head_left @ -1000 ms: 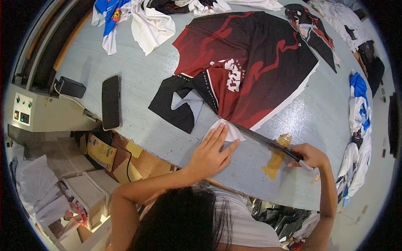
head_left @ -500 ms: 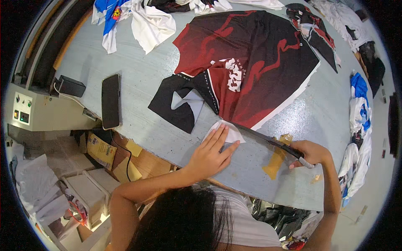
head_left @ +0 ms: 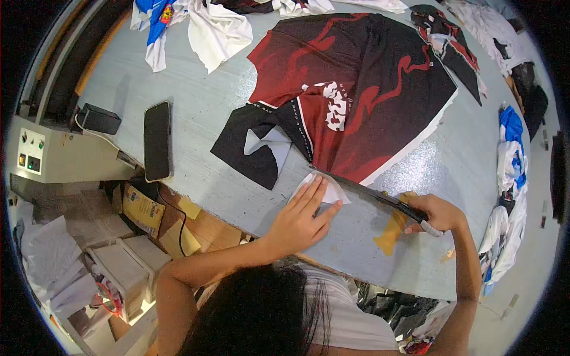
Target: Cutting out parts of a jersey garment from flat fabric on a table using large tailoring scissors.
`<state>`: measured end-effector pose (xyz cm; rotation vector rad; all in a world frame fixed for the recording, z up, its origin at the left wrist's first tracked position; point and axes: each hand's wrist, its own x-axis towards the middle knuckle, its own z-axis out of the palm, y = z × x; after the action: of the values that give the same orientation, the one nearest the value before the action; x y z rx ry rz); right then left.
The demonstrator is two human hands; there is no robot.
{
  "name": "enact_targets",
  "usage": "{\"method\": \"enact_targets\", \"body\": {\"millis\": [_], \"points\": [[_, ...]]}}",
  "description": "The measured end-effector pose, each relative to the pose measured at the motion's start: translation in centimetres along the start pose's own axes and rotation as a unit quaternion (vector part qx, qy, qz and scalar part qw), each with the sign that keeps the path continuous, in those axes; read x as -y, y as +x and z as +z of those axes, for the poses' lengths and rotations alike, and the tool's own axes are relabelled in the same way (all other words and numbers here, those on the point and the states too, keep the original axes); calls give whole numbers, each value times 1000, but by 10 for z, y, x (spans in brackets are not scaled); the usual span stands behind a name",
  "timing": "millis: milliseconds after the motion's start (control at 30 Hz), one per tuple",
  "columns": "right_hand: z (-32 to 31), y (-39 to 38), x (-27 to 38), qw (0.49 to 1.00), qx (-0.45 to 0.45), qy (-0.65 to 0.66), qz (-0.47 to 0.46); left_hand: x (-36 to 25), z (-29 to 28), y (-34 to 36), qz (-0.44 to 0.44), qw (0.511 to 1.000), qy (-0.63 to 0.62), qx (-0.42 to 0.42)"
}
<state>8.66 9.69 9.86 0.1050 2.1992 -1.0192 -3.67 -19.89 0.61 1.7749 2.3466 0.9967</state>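
My left hand [head_left: 304, 216] lies flat, fingers stretched, on a small white piece of fabric or paper [head_left: 337, 193] near the table's front edge. In my right hand [head_left: 439, 212] is a pair of black scissors [head_left: 386, 197] with a grey-wrapped handle. Its blades reach left along the lower edge of a black and red printed fabric panel [head_left: 380, 118], and their tips end beside the white piece. I cannot make out whether fabric lies between the blades. A curved black fabric piece [head_left: 237, 139] lies against the panel's left side, partly folded to show a pale underside.
A phone [head_left: 157, 142] and a small black box [head_left: 100, 118] sit on the grey table [head_left: 196, 101] at left. Brown tape [head_left: 389, 234] sticks near the scissors. White cloth [head_left: 219, 35] and a black-red bundle [head_left: 448, 44] lie at the back. More cloth [head_left: 510, 154] hangs at right.
My right hand has shifted slightly left with the scissors, its fingers drawn closer on the handles. The printed panel sits a touch further right. My left hand stays on the white piece.
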Motion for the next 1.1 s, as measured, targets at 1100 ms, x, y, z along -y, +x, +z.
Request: {"method": "enact_targets", "body": {"millis": [1100], "points": [[157, -59, -41, 766, -396, 507, -15, 27, -37, 95, 202, 948, -68, 238]]}}
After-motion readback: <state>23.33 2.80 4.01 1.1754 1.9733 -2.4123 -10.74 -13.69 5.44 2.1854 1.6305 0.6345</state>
